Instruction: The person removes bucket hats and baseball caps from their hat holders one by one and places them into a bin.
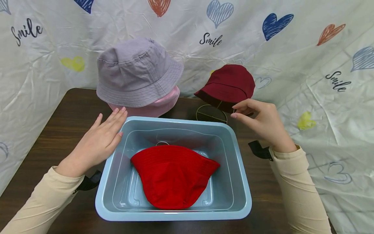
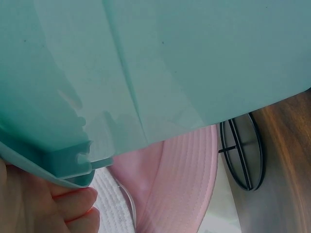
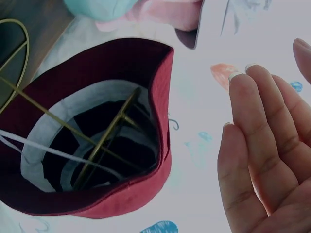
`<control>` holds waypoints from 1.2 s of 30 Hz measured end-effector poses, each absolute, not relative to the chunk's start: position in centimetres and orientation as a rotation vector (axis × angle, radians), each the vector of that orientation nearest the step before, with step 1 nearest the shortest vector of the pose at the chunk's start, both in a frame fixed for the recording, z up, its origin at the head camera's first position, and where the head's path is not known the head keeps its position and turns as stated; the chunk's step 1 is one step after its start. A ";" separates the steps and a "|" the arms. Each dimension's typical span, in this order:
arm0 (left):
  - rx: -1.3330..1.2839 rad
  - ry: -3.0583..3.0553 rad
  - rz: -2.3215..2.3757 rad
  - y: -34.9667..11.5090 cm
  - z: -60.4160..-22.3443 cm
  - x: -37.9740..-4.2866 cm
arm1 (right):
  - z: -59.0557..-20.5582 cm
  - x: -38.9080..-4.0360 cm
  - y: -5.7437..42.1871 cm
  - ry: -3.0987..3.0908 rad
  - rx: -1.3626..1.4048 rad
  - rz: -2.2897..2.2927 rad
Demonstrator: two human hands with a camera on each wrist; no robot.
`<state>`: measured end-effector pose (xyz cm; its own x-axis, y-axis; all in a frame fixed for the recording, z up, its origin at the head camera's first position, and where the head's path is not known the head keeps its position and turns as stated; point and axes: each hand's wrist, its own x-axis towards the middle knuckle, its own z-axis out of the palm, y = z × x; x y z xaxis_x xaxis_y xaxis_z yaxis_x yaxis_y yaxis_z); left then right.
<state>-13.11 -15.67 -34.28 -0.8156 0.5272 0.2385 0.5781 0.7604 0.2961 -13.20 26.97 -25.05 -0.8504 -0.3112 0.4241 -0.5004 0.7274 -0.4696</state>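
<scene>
My left hand (image 1: 96, 141) lies with straight fingers over the left rim of a light blue plastic basin (image 1: 172, 215); in the left wrist view, fingertips (image 2: 80, 208) touch the rim from outside. Inside the basin sits a bright red bucket hat (image 1: 175, 177). My right hand (image 1: 261, 120) is beside the brim of a maroon bucket hat (image 1: 229, 83), which hangs on a brass-coloured wire stand (image 1: 211, 113). From the right wrist, its fingers (image 3: 252, 126) look extended, holding nothing, apart from the hat. A pale cord (image 3: 53, 150) crosses the hat's opening.
Behind the basin's left side, a lavender bucket hat (image 1: 137, 71) sits over a pink hat (image 1: 157, 105). Dark wooden table (image 1: 67, 113) surrounds the basin. A white cloth (image 1: 187, 48) printed with hearts hangs behind. A thin loop (image 1: 162, 143) shows behind the red hat.
</scene>
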 end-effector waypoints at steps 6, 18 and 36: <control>-0.891 -2.812 -0.542 -15.6 -34.3 -13.1 | -25.3 -13.6 27.7 -2.582 0.583 0.895; -0.883 -2.823 -0.552 -15.7 -34.2 -13.1 | -25.7 -14.9 28.9 -2.570 0.451 0.902; -0.884 -2.821 -0.559 -15.7 -34.2 -13.0 | -24.7 -16.6 30.0 -2.580 0.318 0.928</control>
